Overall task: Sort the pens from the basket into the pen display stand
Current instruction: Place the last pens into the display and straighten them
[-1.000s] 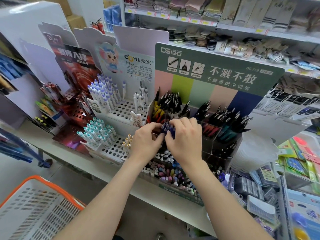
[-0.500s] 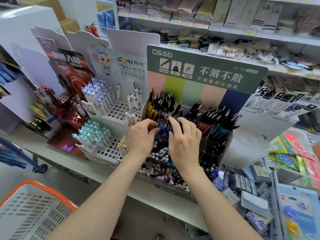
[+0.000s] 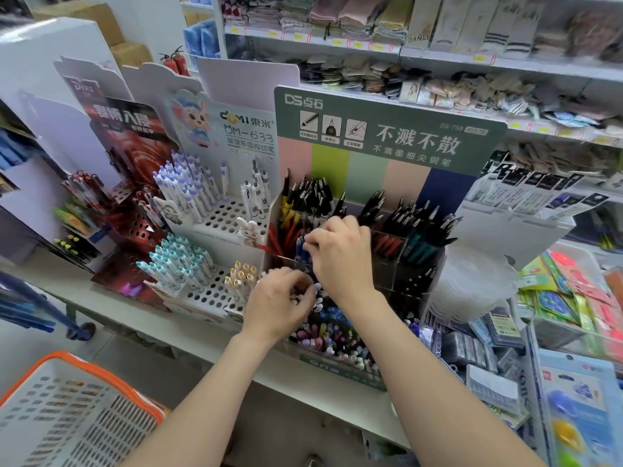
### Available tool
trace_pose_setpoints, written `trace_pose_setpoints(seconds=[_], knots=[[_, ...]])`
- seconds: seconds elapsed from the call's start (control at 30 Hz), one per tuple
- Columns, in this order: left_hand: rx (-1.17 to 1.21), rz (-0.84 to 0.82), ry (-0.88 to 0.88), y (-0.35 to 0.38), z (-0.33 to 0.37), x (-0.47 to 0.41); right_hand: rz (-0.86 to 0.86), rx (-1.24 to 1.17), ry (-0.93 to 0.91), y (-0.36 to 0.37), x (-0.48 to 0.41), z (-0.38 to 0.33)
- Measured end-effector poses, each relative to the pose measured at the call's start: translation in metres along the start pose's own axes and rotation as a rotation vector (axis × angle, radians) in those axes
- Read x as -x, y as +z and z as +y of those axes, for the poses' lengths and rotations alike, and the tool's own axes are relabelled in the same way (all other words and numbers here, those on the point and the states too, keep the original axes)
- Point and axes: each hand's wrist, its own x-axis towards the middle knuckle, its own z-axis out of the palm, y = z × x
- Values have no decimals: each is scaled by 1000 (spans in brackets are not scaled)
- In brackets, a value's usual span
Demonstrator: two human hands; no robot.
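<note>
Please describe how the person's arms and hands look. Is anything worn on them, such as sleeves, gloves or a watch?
The left forearm and the right forearm are bare down to the picture's lower edge; no sleeve shows. The left hand and the right hand wear no gloves. No watch, bracelet or ring is visible.

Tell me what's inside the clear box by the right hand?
Blue pens stand upright inside. The right hand pinches their tops and covers the rest, so whatever is behind it cannot be seen.
</note>
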Motion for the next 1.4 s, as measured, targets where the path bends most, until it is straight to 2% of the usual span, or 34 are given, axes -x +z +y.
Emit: trace_pose_setpoints(seconds=[0.13, 0.23, 0.33, 0.47, 0.57, 0.63, 0.8, 0.97, 1.07, 1.2, 1.27, 1.4], knots=[[-72, -35, 148, 1, -14, 7, 47, 18, 23, -3, 1, 0], [-175, -109, 164, -6, -29, 12, 95, -60, -117, -2, 33, -1], [-267, -177, 190, -5, -36, 13, -34, -44, -63, 4, 75, -5], [-269, -133, 145, -6, -27, 0, -270, 164, 38, 12, 105, -12], [-154, -36, 15, -8, -14, -13, -365, 168, -54, 16, 99, -15], [-77, -2, -12, -9, -8, -19, -341, 127, -92, 19, 89, -14], [3, -167, 59, -6, -10, -6, -141, 59, 75, 20, 89, 3], [-69, -255, 157, -1, -12, 4, -240, 181, 11, 13, 107, 13], [-143, -204, 99, 5, -12, 3, -188, 227, 28, 11, 101, 26], [-241, -78, -40, 11, -2, -2, -154, 145, 94, -2, 96, 26], [-238, -95, 2, 12, 1, -1, -217, 181, 139, -9, 97, 19], [-250, -292, 204, 19, 6, 4, -435, 388, 203, -20, 97, 10]])
